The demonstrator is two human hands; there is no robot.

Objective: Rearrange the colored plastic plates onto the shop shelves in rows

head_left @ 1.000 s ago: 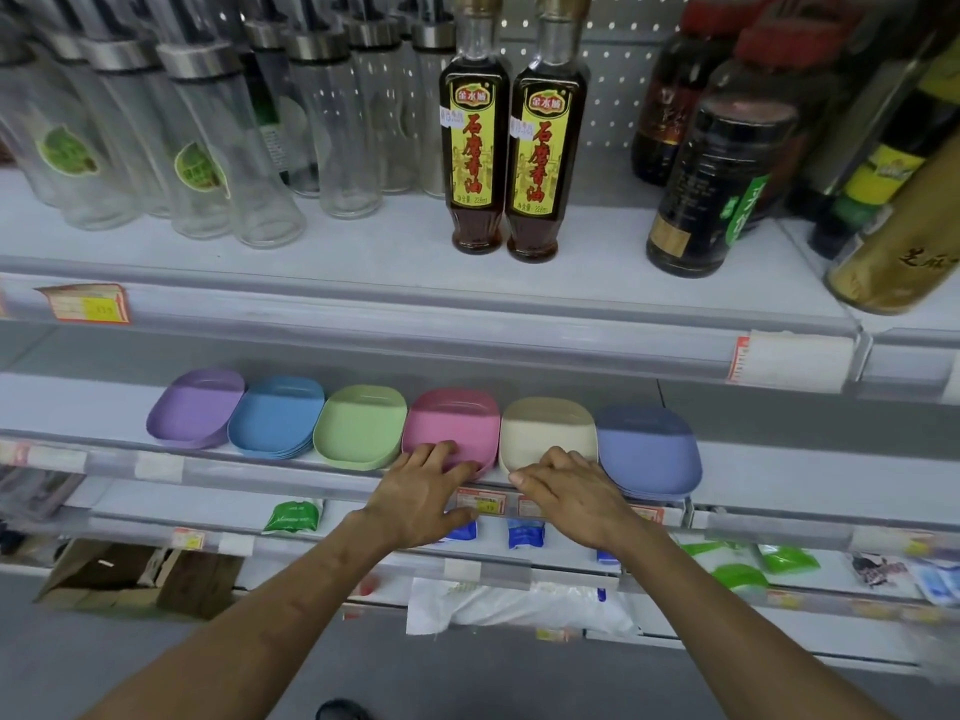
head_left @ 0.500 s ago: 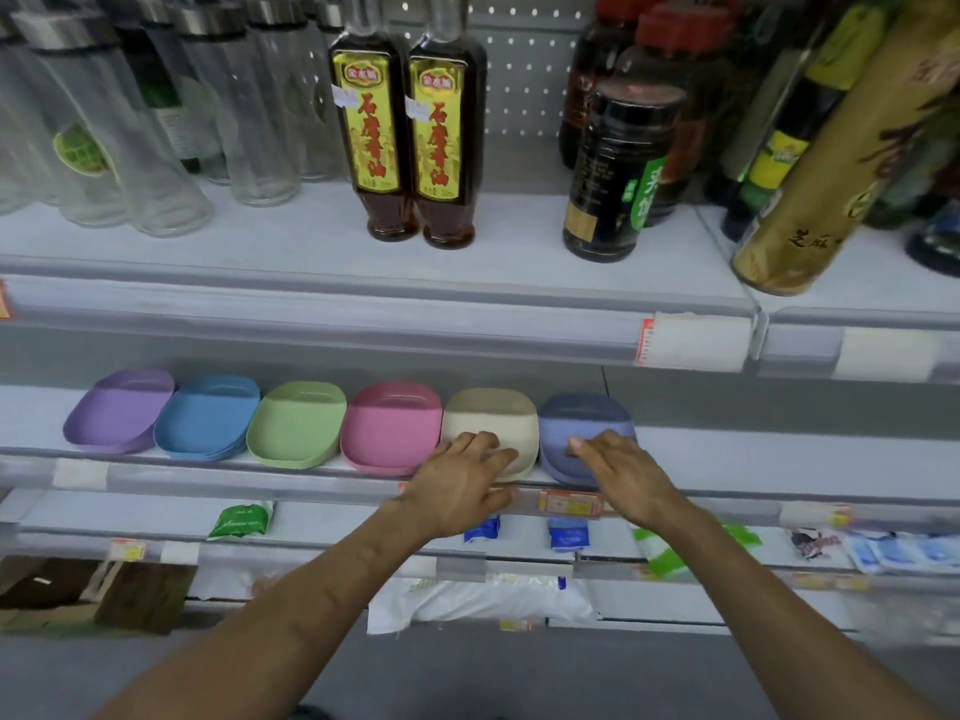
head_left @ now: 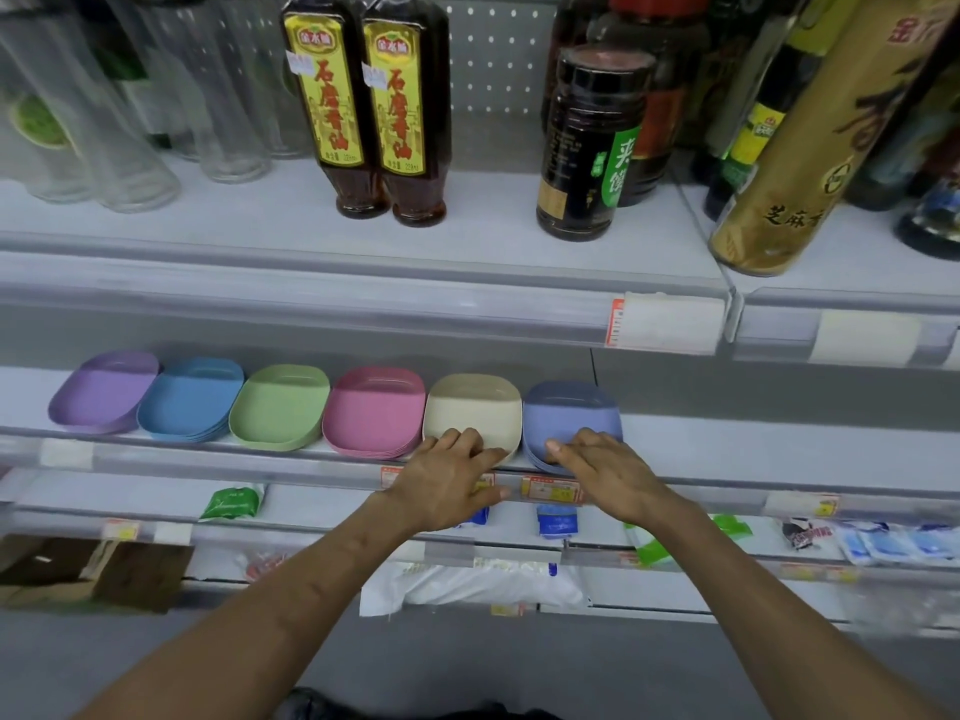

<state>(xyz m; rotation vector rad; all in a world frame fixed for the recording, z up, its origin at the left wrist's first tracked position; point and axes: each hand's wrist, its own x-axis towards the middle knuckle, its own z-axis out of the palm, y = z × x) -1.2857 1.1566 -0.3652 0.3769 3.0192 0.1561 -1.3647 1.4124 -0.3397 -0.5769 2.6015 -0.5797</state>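
six lots of rounded-rectangle plastic plates, one row along front of middle shelf (head_left: 727, 439), neighbours touching, all flat, face up. left to right: purple plates (head_left: 104, 392), blue stack (head_left: 189, 400), green plates (head_left: 280, 407), pink stack (head_left: 374, 413), cream plates (head_left: 472, 407), slate-blue stack (head_left: 569, 413). my left hand (head_left: 452, 480) on cream front rim, my right hand (head_left: 608, 470) on slate-blue's.

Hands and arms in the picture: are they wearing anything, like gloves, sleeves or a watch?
No. The left hand and right hand are bare, with no gloves, rings or watch showing. The left forearm and right forearm are bare too, with no sleeve anywhere in view.
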